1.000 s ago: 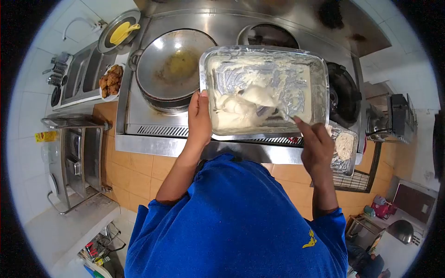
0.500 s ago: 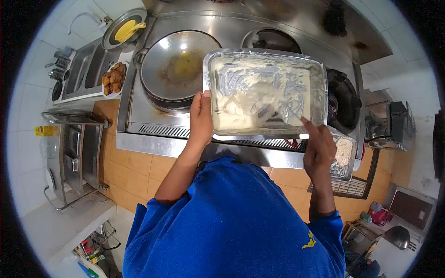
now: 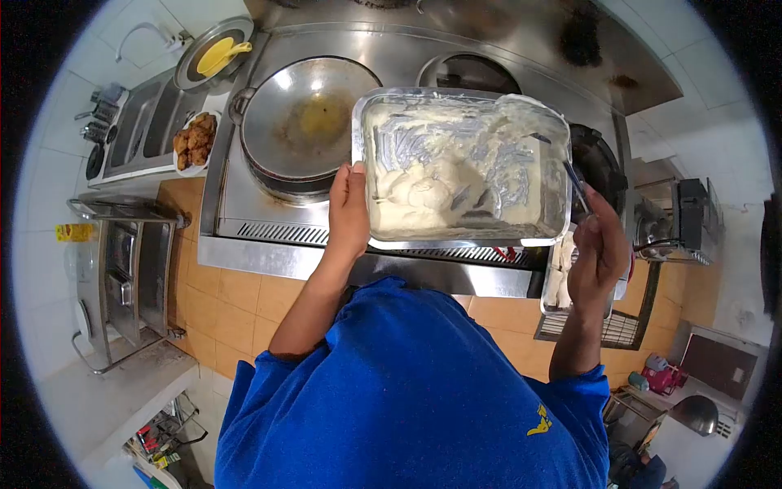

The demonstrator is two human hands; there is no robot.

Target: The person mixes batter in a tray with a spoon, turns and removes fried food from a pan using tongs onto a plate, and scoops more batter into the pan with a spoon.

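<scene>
A rectangular metal tray (image 3: 464, 243) is held up over the front of the stove. My left hand (image 3: 349, 216) grips its left rim, thumb on top. Pale creamy paste (image 3: 419, 191) coats the tray, thickest at the lower left and streaked thin elsewhere. My right hand (image 3: 599, 244) is closed around a slim metal utensil (image 3: 577, 179) at the tray's right rim. Its working end is hard to make out against the paste. Partly behind my right hand, a second tray (image 3: 556, 306) holds pale food.
A wide wok (image 3: 269, 138) with some yellowish oil sits on the left burner. Browned fried pieces (image 3: 195, 140) lie on a plate beside the sink (image 3: 167, 118). A yellow scoop (image 3: 216, 57) rests in a metal bowl at the upper left. A wheeled rack (image 3: 134, 269) stands left.
My right hand has moved right, from over the tray's lower right to beyond its right rim. The utensil now shows at that rim. Paste is spread differently, with some at the upper right edge.
</scene>
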